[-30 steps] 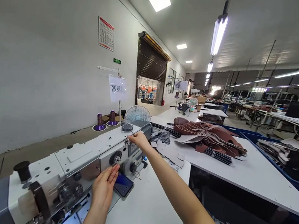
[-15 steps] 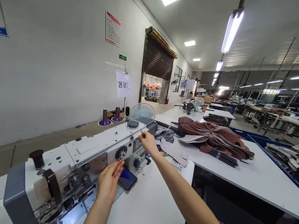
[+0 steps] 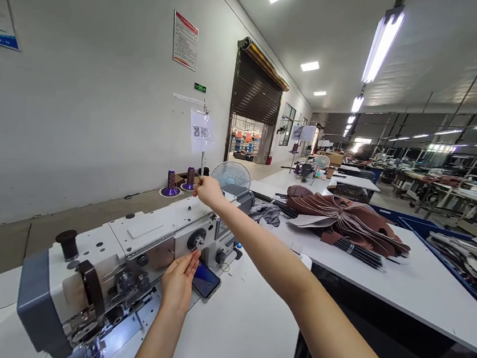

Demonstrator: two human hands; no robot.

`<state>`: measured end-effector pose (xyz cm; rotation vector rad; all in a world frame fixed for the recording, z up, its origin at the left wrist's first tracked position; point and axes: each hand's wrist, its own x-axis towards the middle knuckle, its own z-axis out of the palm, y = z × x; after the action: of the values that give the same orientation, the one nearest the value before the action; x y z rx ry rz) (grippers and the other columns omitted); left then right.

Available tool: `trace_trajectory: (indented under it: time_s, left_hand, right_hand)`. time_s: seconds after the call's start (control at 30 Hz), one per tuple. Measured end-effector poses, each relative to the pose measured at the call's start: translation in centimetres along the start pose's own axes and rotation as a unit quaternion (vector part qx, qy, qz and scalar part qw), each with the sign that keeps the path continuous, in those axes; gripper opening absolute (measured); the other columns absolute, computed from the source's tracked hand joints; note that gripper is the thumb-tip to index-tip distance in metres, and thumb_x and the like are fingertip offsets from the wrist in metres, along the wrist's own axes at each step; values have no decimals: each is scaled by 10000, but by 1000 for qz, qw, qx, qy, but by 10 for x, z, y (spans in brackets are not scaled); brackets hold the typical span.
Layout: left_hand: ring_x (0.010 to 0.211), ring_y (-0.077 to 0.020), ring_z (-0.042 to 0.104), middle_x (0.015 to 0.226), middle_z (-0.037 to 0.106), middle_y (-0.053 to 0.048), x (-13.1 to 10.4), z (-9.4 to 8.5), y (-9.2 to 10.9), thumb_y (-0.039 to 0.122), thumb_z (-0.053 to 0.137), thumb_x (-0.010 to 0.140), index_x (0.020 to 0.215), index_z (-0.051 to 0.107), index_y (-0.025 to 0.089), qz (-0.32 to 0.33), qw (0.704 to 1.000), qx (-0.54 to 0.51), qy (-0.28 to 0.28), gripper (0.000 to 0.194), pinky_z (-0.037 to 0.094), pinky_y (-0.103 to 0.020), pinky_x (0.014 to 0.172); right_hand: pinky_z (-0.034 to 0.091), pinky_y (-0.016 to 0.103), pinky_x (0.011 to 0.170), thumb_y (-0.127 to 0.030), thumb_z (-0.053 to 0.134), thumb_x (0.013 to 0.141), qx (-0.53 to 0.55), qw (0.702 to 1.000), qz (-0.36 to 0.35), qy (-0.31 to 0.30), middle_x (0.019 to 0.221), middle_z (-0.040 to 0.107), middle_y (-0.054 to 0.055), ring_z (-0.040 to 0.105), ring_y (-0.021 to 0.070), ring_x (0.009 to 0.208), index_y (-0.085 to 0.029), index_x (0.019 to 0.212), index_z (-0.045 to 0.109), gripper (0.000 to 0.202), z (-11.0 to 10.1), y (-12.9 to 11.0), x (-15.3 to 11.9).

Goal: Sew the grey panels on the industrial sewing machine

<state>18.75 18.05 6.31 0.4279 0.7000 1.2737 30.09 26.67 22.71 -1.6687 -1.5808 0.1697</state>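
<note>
A white and grey sewing machine point(image 3: 142, 230) stands before me on a white table. My left hand point(image 3: 179, 278) is closed in a pinch just below the round black dial with a metal centre point(image 3: 196, 240) on the machine's front; what its fingertips hold is too small to make out. Above the machine's top, my right hand point(image 3: 208, 191) is closed with fingertips pinched, beside the brown thread cones point(image 3: 190, 178). Whatever sits between those fingertips cannot be made out. A phone point(image 3: 206, 281) lies against the machine's base, right of my left hand.
Behind the machine stands a fan with a round guard point(image 3: 232, 176). Brown cut pieces point(image 3: 348, 223) are heaped on the table to the right, beside black strips point(image 3: 357, 251). A blue bin point(image 3: 464, 274) holding material borders the far right.
My right hand has moved left and up, from the machine's front face to over its top near the thread cones. My left hand stays below the dial. The view has shifted slightly.
</note>
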Motion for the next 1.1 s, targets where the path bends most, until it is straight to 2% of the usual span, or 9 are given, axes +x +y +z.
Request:
trace_trajectory:
  time_s: [0.2,0.3,0.43,0.57,0.73,0.83,0.97,1.03,1.1]
  left_hand:
    - [762,-174,693,805,714,-122,-4,-5,1,64,576,770,717,630,104,2,999,36,-9,86,529,-285,756]
    - [635,-174,679,732,705,-123,-7,-12,2,100,622,745,718,614,97,2,998,67,-13,29,522,-276,648]
    - [546,-127,636,698,697,-82,-11,-17,3,212,713,677,752,621,103,32,994,99,-27,162,498,-245,610]
    - [522,-112,606,672,681,-32,-11,-13,3,370,750,589,749,615,128,96,984,143,-39,320,499,-254,602]
    - [507,-111,582,605,644,-7,-11,-13,0,437,739,561,750,616,139,132,976,174,-27,374,498,-264,585]
    - [508,-115,580,605,643,-12,-8,-13,2,448,723,574,744,618,141,142,971,192,-24,367,500,-274,593]
    - [501,-125,575,597,637,-10,-13,-16,1,480,706,573,722,608,151,137,966,217,-43,374,494,-288,588]
    - [497,-136,571,563,633,-15,-27,-29,-1,499,692,585,695,604,155,91,950,278,-106,371,487,-298,592]
    - [556,-156,599,567,653,-39,-52,-57,1,502,651,651,657,619,154,5,899,377,-222,349,487,-306,648]
  right_hand:
    - [365,229,606,-228,689,755,-71,995,-28,-63,688,645,42,581,170,695,-159,690,589,138,-1,-8,-5]
    - [359,230,597,-332,705,761,-135,981,-116,-73,803,629,47,568,172,717,-161,846,580,228,-17,1,-34]
    - [384,232,646,-227,614,850,-196,948,-227,-106,826,613,43,558,156,752,-158,862,575,80,-28,37,-94]
    - [415,275,667,-223,538,901,-336,894,-279,-104,938,611,102,571,196,830,-117,1116,519,241,-17,73,-142]
    - [418,290,613,-161,369,948,-433,845,-296,-105,885,595,106,568,199,768,-79,1156,479,248,9,79,-153]
    - [412,286,589,-130,344,939,-440,841,-302,-88,861,589,103,559,197,743,-83,1088,507,226,18,72,-147]
    - [401,267,590,-147,352,945,-402,865,-293,-66,829,594,88,569,181,738,-101,1030,533,205,16,74,-149]
    - [406,265,602,-212,364,960,-371,881,-289,-58,840,605,90,581,183,750,-96,1091,521,235,14,85,-157]
    - [423,274,623,-270,386,959,-339,894,-287,-64,895,621,106,598,195,780,-91,1210,468,318,14,106,-173]
